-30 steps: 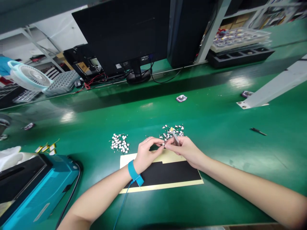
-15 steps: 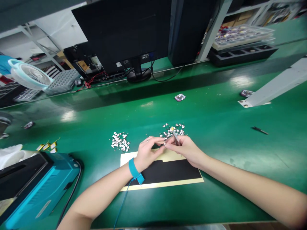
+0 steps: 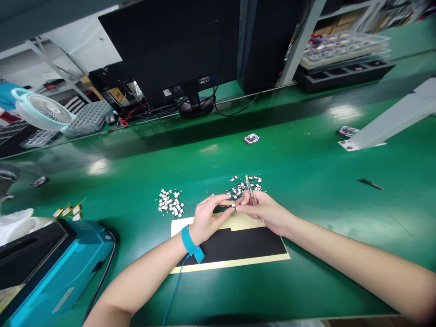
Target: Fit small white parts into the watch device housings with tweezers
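So both forearms are angling in from the bottom corners, bare, and the hands are meeting out in front. The left hand [image 3: 208, 219] is curling its fingers and thumb into a pinch, wrist bending a bit. The right hand [image 3: 265, 210] is pinching too, fingers bunching together, its fingertips nearly reaching the left ones.

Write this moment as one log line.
left hand: pinching small white part | right hand: slim grey tool, yellow tip | below: black sheet
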Action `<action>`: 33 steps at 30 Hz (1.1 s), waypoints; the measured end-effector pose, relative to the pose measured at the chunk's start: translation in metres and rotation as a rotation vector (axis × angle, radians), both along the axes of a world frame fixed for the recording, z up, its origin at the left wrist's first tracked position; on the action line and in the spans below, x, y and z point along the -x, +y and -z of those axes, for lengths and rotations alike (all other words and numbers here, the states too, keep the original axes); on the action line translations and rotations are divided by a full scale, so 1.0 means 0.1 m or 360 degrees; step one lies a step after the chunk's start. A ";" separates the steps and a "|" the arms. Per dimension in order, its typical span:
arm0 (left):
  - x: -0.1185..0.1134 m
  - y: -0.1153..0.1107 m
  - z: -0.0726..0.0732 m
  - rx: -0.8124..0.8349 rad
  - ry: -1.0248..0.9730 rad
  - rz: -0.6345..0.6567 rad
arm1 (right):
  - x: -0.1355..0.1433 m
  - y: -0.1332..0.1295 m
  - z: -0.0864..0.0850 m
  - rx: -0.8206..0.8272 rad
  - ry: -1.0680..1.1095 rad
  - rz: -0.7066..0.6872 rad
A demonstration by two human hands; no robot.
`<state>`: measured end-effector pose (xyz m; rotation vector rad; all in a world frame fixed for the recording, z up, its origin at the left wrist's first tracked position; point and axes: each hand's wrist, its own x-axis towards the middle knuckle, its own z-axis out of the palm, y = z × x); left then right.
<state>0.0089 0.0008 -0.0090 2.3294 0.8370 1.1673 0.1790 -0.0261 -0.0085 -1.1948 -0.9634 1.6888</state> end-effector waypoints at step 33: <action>0.16 0.28 -0.02 -0.0300 0.1333 -0.0183 | 0.24 -0.43 -0.02 -0.1550 -0.2310 -0.0908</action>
